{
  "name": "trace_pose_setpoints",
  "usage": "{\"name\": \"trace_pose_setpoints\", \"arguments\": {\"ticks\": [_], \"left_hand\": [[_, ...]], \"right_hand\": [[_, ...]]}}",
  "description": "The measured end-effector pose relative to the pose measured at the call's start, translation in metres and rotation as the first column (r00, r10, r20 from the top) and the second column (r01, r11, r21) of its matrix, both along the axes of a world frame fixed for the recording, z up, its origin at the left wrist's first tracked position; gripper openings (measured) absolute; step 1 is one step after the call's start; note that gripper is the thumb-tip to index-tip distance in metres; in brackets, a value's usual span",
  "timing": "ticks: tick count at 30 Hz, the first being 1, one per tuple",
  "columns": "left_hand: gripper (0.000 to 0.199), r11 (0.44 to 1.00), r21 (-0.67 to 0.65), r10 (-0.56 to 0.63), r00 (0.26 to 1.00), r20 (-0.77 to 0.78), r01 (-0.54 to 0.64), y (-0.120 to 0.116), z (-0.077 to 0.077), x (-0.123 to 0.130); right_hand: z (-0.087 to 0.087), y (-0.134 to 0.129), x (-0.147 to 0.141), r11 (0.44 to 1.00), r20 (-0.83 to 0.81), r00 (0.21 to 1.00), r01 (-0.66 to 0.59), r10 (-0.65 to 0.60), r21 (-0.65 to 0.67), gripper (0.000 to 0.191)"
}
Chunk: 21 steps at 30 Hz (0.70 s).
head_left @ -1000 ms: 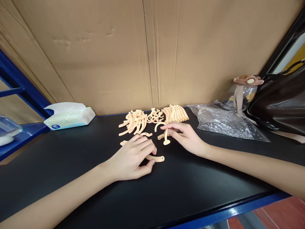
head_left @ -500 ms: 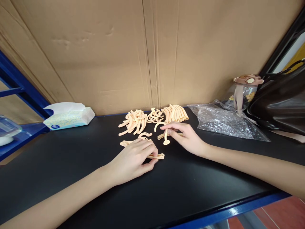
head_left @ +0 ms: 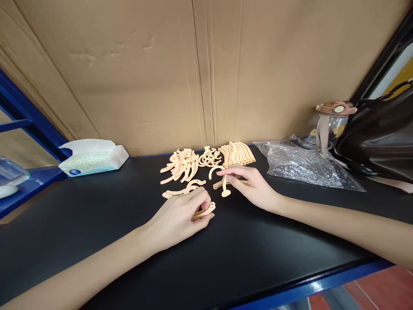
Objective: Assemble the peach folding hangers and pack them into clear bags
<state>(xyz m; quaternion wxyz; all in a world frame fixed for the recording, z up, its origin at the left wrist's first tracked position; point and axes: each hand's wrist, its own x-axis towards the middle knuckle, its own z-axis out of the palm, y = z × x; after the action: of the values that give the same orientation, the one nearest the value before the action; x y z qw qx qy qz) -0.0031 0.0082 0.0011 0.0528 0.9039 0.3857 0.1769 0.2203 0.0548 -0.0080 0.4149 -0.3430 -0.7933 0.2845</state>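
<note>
My left hand (head_left: 185, 209) is closed on a long beige piece (head_left: 206, 211), whose holed end sticks out past the fingertips. In my right hand (head_left: 250, 185), a small beige piece with a flat round end (head_left: 226, 193) is pinched between thumb and forefinger, round end down. Another long piece (head_left: 218, 185) lies partly under the right fingers. A thin curved piece (head_left: 213, 171) rests just beyond them. Loose curved pieces (head_left: 196, 183) lie behind my left hand. Three piles stand farther back: jumbled strips (head_left: 183, 165), small hooked pieces (head_left: 210, 157) and aligned strips (head_left: 238, 153).
A tissue pack (head_left: 93, 159) sits at the back left of the black table (head_left: 226, 258). Clear plastic bags (head_left: 303, 165), a bottle (head_left: 337, 122) and a dark bag (head_left: 380, 133) are on the right. A cardboard sheet (head_left: 145, 77) stands behind.
My left hand has turned slightly and tilted the long piece, so its holed end is higher and a little farther left. My right hand has hardly moved.
</note>
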Motion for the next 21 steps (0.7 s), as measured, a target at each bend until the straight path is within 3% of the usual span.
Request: {"name": "trace_pose_setpoints", "arguments": {"ticks": [6, 12, 17, 21], "left_hand": [[0.012, 0.999, 0.027, 0.029, 0.998, 0.064, -0.031, 0.0, -0.002, 0.0], [0.01, 0.997, -0.044, 0.07, 0.988, 0.135, -0.065, 0.0, -0.004, -0.001], [0.013, 0.997, -0.045, 0.064, 0.987, 0.146, -0.058, 0.001, -0.002, 0.001], [0.014, 0.999, -0.043, 0.027, 0.98, 0.196, -0.019, 0.002, -0.001, 0.0]], "right_hand": [[0.0, -0.001, 0.0, 1.0, -0.004, 1.0, -0.006, 0.006, -0.002, 0.024], [0.002, -0.002, 0.0, 1.0, -0.023, 1.0, -0.012, 0.012, -0.012, 0.022], [0.003, -0.012, -0.004, 0.984, -0.145, 0.989, -0.059, 0.034, -0.168, 0.026], [0.006, -0.016, -0.005, 0.926, -0.269, 0.96, -0.167, 0.075, -0.338, 0.03]]}}
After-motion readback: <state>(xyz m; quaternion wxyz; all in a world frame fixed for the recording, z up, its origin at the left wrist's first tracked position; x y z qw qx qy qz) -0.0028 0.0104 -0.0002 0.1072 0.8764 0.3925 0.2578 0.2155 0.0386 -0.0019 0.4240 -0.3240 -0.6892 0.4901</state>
